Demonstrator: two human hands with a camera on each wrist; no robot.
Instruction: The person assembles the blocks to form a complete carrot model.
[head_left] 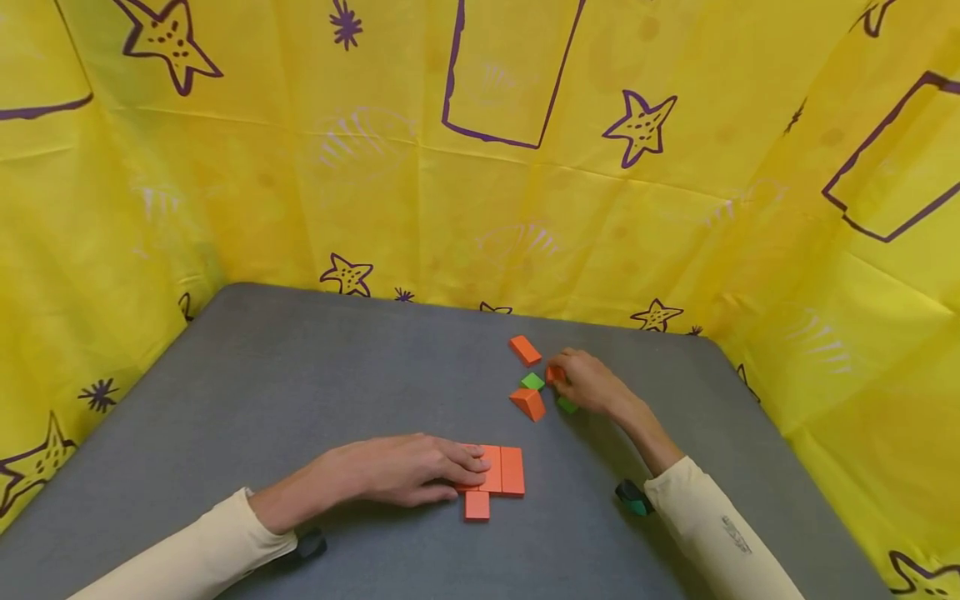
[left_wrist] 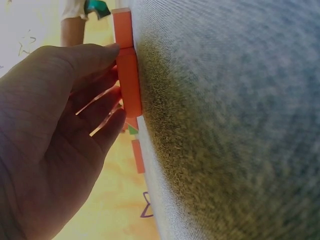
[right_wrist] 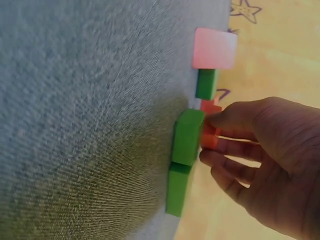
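Note:
My left hand (head_left: pixel 401 469) lies over a row of flat orange blocks (head_left: pixel 513 473), fingers extended on top of them. A smaller orange block (head_left: pixel 477 506) sits against the row's near side. In the left wrist view the thumb touches the edge of the orange blocks (left_wrist: pixel 131 85). Farther back and to the right, my right hand (head_left: pixel 592 383) pinches an orange block (head_left: pixel 554 374) between thumb and fingers, partly hidden. Two green blocks (right_wrist: pixel 187 137) stand just in front of that hand in the right wrist view.
Left of the right hand lie a green block (head_left: pixel 532 381), an orange wedge (head_left: pixel 529 404) and an orange oblong block (head_left: pixel 525 350). The grey table (head_left: pixel 300 367) is bordered by a yellow patterned cloth (head_left: pixel 465 217) at the back and sides.

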